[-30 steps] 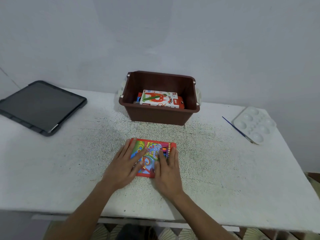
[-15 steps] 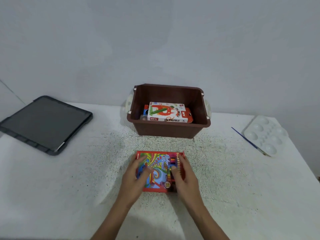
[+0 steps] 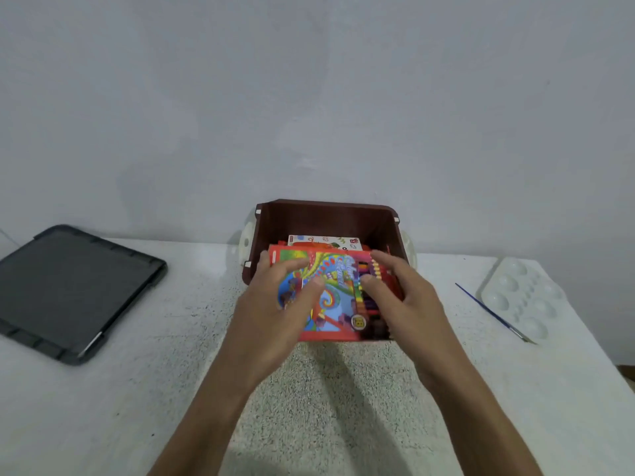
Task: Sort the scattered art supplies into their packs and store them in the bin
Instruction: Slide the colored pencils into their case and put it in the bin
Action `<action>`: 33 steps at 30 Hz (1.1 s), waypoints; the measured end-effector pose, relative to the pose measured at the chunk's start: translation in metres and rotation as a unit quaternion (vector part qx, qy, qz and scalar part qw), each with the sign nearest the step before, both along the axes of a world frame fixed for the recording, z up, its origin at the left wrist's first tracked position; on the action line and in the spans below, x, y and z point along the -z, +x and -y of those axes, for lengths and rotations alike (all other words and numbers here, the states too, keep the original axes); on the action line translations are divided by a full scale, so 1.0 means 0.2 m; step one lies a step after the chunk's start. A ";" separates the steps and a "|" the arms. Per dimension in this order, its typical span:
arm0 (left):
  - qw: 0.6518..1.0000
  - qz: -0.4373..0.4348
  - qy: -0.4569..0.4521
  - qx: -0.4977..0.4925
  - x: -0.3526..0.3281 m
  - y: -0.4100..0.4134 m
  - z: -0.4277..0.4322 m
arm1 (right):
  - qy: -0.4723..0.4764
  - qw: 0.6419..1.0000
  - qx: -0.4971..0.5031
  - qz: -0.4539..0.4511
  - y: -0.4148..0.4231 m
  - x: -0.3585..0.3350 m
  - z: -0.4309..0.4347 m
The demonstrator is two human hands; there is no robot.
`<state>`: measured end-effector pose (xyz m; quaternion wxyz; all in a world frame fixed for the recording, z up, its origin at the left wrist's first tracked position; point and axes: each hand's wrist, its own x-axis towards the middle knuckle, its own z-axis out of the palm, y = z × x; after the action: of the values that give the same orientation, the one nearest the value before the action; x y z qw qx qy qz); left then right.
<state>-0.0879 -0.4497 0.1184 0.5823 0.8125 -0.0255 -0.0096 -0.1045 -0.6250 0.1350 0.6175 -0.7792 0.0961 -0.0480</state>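
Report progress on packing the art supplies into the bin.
Done: a white pack lies inside the brown bin. In hand: the left hand and right hand grip the red colour pencil pack at the bin's front rim, not yet inside. Left: lower it in; the paintbrush and white palette lie out on the table at right.
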 end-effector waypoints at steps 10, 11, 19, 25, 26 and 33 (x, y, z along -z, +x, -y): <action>0.990 -0.005 0.135 0.033 0.16 0.68 0.12 | -0.108 0.993 0.010 -0.046 0.69 0.20 0.12; 0.988 -0.014 0.148 0.041 0.20 0.73 0.13 | -0.118 0.991 0.005 -0.057 0.73 0.25 0.13; 0.884 -0.158 0.396 0.194 0.51 0.93 0.18 | -0.258 0.947 -0.091 -0.169 0.91 0.52 0.17; 0.879 -0.143 0.409 0.198 0.52 0.93 0.19 | -0.304 0.933 -0.092 -0.170 0.94 0.58 0.18; 0.880 -0.141 0.408 0.197 0.53 0.93 0.19 | -0.303 0.933 -0.091 -0.170 0.94 0.58 0.18; 0.889 -0.116 0.403 0.181 0.53 0.93 0.18 | -0.357 0.931 -0.028 -0.078 0.89 0.51 0.18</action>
<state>0.0984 -0.4858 0.0117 0.1913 0.9518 -0.0986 -0.2186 0.0739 -0.6600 0.0340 0.2906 -0.9518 0.0987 -0.0009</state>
